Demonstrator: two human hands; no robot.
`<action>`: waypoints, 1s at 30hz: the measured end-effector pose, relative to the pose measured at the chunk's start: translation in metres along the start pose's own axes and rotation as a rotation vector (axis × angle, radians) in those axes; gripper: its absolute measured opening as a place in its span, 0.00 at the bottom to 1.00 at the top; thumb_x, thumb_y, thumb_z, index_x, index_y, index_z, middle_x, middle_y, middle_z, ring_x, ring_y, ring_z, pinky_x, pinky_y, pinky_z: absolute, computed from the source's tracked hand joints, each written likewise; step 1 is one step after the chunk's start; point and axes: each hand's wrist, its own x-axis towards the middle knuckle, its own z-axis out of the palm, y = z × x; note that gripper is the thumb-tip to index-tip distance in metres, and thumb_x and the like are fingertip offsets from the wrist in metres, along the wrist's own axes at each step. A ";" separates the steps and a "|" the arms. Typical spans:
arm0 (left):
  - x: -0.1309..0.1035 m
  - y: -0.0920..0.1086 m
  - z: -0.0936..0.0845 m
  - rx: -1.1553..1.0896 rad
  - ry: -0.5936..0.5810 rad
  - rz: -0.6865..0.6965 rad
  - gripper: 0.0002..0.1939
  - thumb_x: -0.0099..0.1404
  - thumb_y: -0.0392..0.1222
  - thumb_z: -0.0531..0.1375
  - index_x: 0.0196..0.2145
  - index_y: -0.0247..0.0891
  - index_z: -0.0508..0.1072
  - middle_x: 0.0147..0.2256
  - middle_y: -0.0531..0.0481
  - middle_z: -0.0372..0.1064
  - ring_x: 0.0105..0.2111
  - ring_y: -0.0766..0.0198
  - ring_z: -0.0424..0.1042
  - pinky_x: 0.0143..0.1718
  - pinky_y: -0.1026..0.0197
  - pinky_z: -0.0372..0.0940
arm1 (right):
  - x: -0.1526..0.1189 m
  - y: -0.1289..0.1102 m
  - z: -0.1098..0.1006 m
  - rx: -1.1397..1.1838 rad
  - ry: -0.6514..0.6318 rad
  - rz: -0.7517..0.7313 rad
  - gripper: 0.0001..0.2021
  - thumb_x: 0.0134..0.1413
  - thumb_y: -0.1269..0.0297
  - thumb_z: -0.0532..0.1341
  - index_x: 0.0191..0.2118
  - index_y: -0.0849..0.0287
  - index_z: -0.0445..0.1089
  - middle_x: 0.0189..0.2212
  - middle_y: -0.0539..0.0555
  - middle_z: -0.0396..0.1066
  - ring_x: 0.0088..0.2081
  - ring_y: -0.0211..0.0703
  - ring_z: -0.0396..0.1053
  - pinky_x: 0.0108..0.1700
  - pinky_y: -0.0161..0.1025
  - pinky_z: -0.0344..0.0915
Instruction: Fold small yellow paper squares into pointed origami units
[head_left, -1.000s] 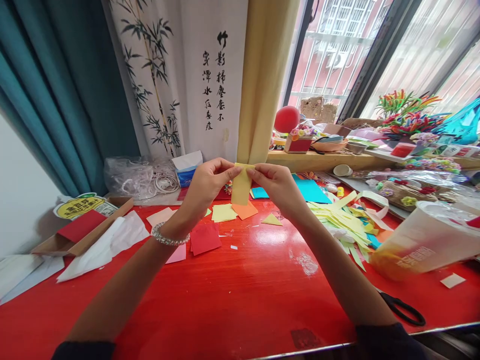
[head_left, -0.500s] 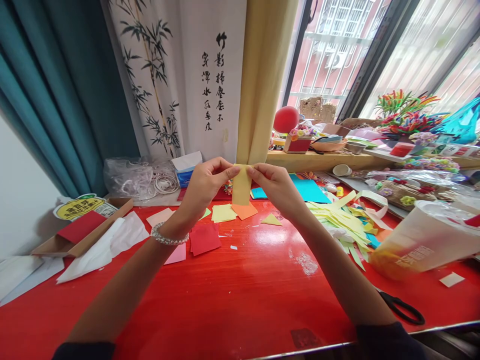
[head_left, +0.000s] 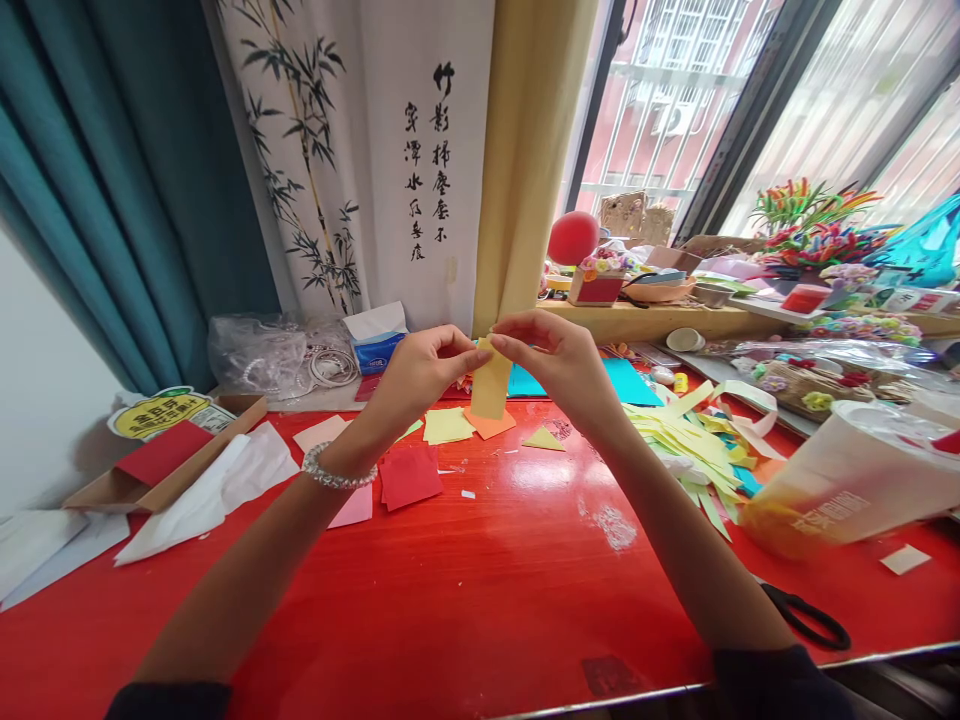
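A yellow strip of paper [head_left: 490, 385] hangs upright above the far part of the red table [head_left: 480, 620], pinched at its top edge. My left hand [head_left: 427, 375], with a beaded bracelet on the wrist, grips the top left corner between thumb and forefinger. From the other side my right hand [head_left: 559, 360] pinches the top right corner, its fingers curled over. Behind and below the strip lie an orange paper square [head_left: 491, 425] and pale yellow squares [head_left: 447, 425]. Red paper squares [head_left: 410, 477] and a small yellow triangle [head_left: 544, 438] are nearby.
To the right are a heap of pale green paper strips [head_left: 686, 440], a large translucent cup [head_left: 847, 480] and black-handled scissors [head_left: 814, 618]. A cardboard tray [head_left: 169, 480] and white tissue [head_left: 217, 490] lie at left. A tissue pack [head_left: 377, 350] stands at the back.
My right hand has shifted slightly right and up, its fingers now folded over the strip's top corner. The yellow strip has moved a little right and tilted slightly. My left hand followed slightly right.
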 end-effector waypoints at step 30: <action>0.006 -0.021 0.015 -0.069 -0.147 -0.051 0.18 0.56 0.54 0.61 0.25 0.36 0.65 0.24 0.55 0.62 0.25 0.69 0.60 0.27 0.64 0.54 | 0.005 0.006 0.002 -0.244 -0.049 0.097 0.09 0.55 0.63 0.57 0.26 0.59 0.65 0.25 0.52 0.71 0.29 0.39 0.66 0.31 0.35 0.58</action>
